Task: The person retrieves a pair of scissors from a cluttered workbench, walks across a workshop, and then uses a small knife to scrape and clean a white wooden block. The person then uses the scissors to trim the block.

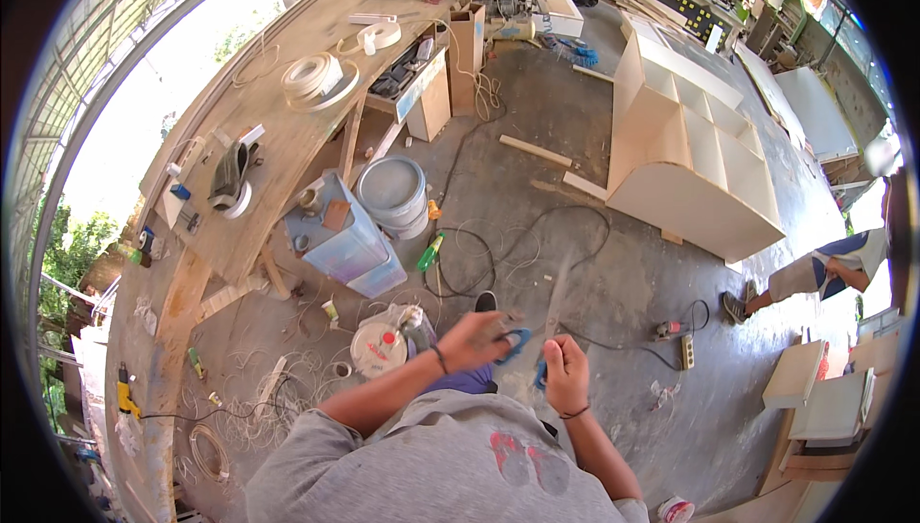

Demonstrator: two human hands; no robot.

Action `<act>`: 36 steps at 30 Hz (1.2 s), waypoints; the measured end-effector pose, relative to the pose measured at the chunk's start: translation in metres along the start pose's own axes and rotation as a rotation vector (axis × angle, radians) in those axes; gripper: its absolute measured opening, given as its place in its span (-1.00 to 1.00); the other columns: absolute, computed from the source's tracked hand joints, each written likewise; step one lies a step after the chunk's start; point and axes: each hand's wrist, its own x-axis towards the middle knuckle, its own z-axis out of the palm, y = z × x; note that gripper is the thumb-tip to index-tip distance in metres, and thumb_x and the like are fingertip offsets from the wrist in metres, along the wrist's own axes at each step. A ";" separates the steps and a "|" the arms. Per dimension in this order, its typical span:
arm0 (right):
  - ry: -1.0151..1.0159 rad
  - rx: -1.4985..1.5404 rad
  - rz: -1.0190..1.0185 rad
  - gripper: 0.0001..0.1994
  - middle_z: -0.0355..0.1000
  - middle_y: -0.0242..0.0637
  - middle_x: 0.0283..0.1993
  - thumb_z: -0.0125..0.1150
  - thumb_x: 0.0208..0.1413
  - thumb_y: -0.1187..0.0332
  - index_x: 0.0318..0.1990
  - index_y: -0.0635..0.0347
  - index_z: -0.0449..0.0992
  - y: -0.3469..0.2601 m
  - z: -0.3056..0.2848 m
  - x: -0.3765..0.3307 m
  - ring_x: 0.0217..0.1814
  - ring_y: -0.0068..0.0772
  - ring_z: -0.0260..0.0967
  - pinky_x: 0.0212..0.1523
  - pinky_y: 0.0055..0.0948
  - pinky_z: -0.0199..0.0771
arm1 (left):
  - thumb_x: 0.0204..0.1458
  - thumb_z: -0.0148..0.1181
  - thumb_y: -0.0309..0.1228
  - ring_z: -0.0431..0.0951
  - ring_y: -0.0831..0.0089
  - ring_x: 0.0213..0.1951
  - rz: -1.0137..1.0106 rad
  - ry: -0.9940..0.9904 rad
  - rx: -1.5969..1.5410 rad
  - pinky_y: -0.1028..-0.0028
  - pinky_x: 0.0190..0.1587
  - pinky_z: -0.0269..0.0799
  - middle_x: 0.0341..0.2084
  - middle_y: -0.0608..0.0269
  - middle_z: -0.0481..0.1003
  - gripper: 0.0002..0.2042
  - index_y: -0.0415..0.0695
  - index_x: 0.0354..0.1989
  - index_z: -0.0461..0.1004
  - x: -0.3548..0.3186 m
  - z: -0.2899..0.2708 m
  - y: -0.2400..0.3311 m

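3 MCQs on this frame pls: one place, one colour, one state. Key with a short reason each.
1. Where does the pale shelf cabinet stand?
A. on the workbench
B. on the concrete floor, upper right
C. behind the person's feet

2. What colour is the bucket beside the workbench?
A. red
B. black
C. grey-white

3. What is the right hand doing?
A. gripping a thin strip
B. hanging empty
C. resting on the bucket

Key: 1 B, it stands on the floor by loose boards; 2 C, its lid and wall are pale grey; 3 A, its fingers are closed round the strip's lower end.
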 end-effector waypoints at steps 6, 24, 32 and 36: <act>-0.061 -0.045 -0.046 -0.75 0.21 -0.57 -0.58 0.07 0.27 0.24 -0.35 0.25 0.41 -0.018 0.009 0.155 -0.55 -0.74 0.03 -0.56 -0.59 0.10 | -0.10 0.19 -0.48 0.35 0.61 -0.50 0.168 -0.030 0.146 0.52 -0.39 0.37 -0.56 0.29 0.39 -0.65 -0.23 -0.07 0.45 0.127 -0.049 0.009; -0.514 -0.109 -0.098 -0.76 0.25 -0.54 -0.58 0.09 0.25 0.26 -0.31 0.30 0.44 -0.101 0.102 0.528 -0.52 -0.75 0.09 -0.54 -0.59 0.14 | -0.06 0.19 -0.42 0.34 0.56 -0.61 0.121 0.289 0.120 0.47 -0.50 0.32 -0.68 0.32 0.34 -0.82 -0.21 -0.31 0.41 0.356 -0.272 0.076; -0.702 -0.044 0.030 -0.76 0.28 -0.57 -0.56 0.16 0.21 0.25 -0.30 0.28 0.53 -0.091 0.099 0.734 -0.50 -0.76 0.10 -0.50 -0.65 0.14 | 0.01 0.20 -0.37 0.28 0.67 -0.58 -0.096 0.442 0.114 0.57 -0.52 0.24 -0.63 0.45 0.33 -0.56 -0.19 0.11 0.42 0.484 -0.405 0.072; -0.709 0.008 0.040 -0.75 0.29 -0.57 -0.53 0.14 0.23 0.24 -0.31 0.28 0.53 -0.116 0.119 0.831 -0.50 -0.77 0.12 -0.50 -0.67 0.14 | 0.08 0.20 -0.29 0.30 0.67 -0.58 -0.041 0.568 0.105 0.54 -0.52 0.24 -0.63 0.42 0.34 -0.73 -0.26 -0.19 0.49 0.549 -0.451 0.105</act>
